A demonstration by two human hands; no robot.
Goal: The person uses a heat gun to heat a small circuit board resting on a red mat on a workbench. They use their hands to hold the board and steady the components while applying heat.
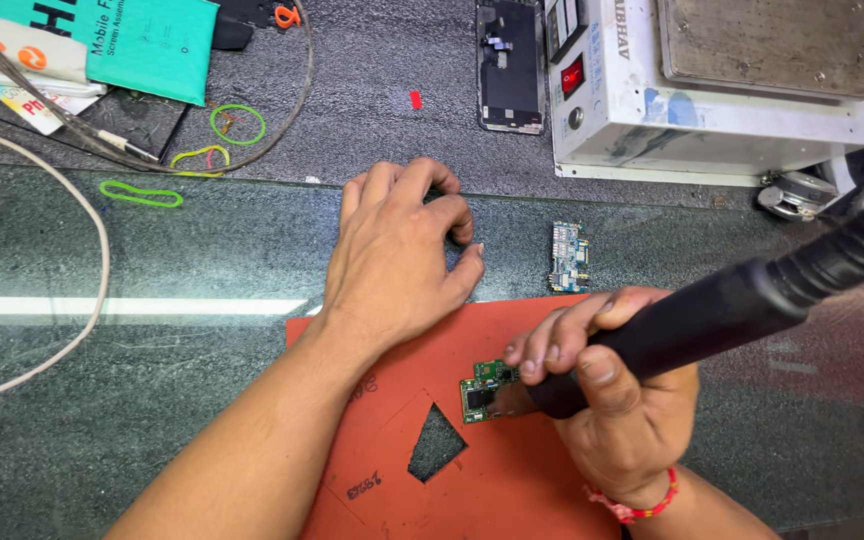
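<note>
On the glass-topped desk (152, 400) lies an orange mat (512, 480), and on it sits a small green circuit board (482, 388), just beside the fingers (542, 350) of the right hand (612, 400), which are wrapped tight around a black hot-air handle (712, 315). Its nozzle tip is hidden behind those fingers, so contact with the board cannot be judged. Farther up, the left hand (392, 260) rests on the desk with fingers loosely curled, holding nothing visible; a second board (569, 257) lies apart.

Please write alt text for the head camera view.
The right hand holds a black hot-air nozzle on a small green circuit board lying on an orange mat. The left hand rests curled on the dark glass table.
</note>
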